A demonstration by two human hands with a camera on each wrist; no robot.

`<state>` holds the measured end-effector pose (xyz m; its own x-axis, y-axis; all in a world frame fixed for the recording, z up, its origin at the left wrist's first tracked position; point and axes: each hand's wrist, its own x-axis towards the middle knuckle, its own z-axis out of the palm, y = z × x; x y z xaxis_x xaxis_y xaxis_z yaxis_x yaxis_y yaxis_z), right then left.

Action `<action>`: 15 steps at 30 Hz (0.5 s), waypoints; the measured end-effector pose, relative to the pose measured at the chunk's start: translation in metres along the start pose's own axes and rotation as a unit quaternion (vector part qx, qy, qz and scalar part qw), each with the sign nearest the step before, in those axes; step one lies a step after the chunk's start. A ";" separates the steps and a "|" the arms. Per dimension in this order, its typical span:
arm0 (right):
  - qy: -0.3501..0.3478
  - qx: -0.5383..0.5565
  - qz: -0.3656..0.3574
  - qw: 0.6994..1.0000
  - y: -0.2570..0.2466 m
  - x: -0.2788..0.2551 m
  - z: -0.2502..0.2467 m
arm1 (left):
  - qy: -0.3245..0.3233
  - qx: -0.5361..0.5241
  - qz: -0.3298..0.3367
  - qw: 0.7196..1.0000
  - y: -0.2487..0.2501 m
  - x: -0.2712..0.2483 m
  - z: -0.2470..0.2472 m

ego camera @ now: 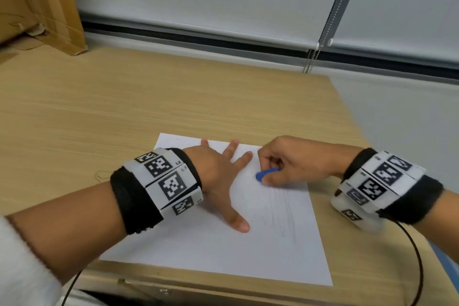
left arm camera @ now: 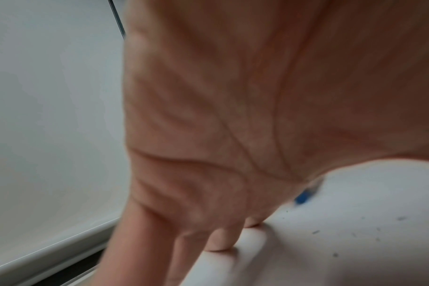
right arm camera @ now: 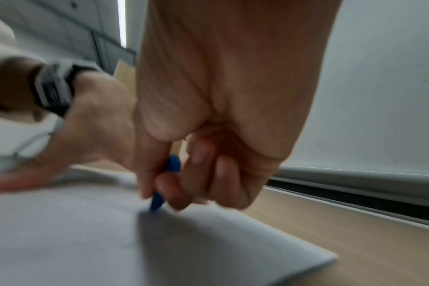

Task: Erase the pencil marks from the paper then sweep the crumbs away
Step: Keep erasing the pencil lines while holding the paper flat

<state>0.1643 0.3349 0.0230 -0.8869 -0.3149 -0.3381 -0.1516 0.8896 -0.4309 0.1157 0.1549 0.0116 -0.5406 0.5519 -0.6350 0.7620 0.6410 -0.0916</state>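
Head view shows the left hand (ego camera: 218, 176) lying flat on the paper (ego camera: 198, 243), its fingers (ego camera: 232, 148) spread out straight to hold the sheet down on the tabletop (ego camera: 99, 107). The right hand (ego camera: 293, 164) pinches a small blue eraser (ego camera: 264, 174) with its fingers curled round it. The eraser tip touches the paper near the far edge, just beside the left hand. Faint pencil marks (ego camera: 280, 208) still show on the right part of the sheet, so the rubbing is not done yet. Left wrist view shows little dark crumbs (left arm camera: 355, 232) on the paper.

What could go wrong? If the eraser pushes too hard, the thin paper may crease or tear. If the left hand lifts, the sheet may slide. Crumbs may get smeared under the hands.
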 end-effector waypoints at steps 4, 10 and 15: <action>-0.048 0.036 -0.003 0.998 -0.001 -0.001 -0.002 | -0.007 -0.001 -0.002 1.000 -0.001 0.000 0.000; 0.028 0.006 0.010 1.000 0.008 0.006 -0.004 | -0.010 -0.005 -0.004 1.000 -0.001 0.003 0.000; -0.047 0.014 0.006 0.999 0.003 0.002 -0.007 | -0.015 -0.015 0.001 1.000 -0.002 0.002 0.000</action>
<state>0.1591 0.3389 0.0270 -0.8437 -0.3349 -0.4195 -0.1275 0.8842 -0.4494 0.1128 0.1544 0.0107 -0.5276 0.5378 -0.6575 0.7525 0.6551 -0.0680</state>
